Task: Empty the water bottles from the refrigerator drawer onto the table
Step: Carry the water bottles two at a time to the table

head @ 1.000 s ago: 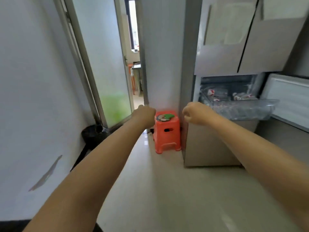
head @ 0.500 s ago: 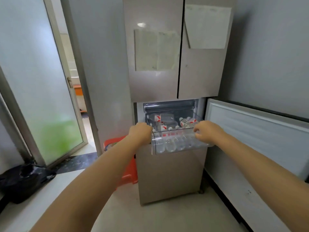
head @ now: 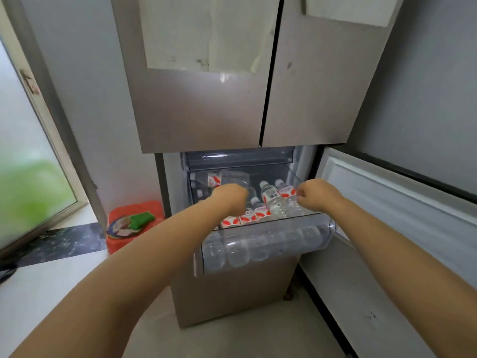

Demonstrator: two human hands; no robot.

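Since half a second ago both hands have left the drawer's front rim and reached in over the bottles, and the view has drawn nearer to the refrigerator [head: 206,107]. The left hand [head: 230,198] hovers over the left part of the clear drawer [head: 265,245], fingers curled under; whether they grip anything I cannot tell. The right hand [head: 316,195] sits just beside the upright water bottles [head: 273,200] at the right, fingers curled, and its hold is also hidden. The bottles fill the pulled-out drawer, some lying, some standing, with red-and-white labels (the print is too blurred to read). Pale sheets of paper [head: 204,34] are stuck on the two upper doors, with no legible writing. The lower door [head: 392,202] stands swung open to the right. Left of the refrigerator an orange stool [head: 134,223] carries a round patterned thing and something green. The floor [head: 232,339] is pale, with a dark threshold strip [head: 59,244] before a frosted glass door [head: 23,161] at left. Grey walls close the room.
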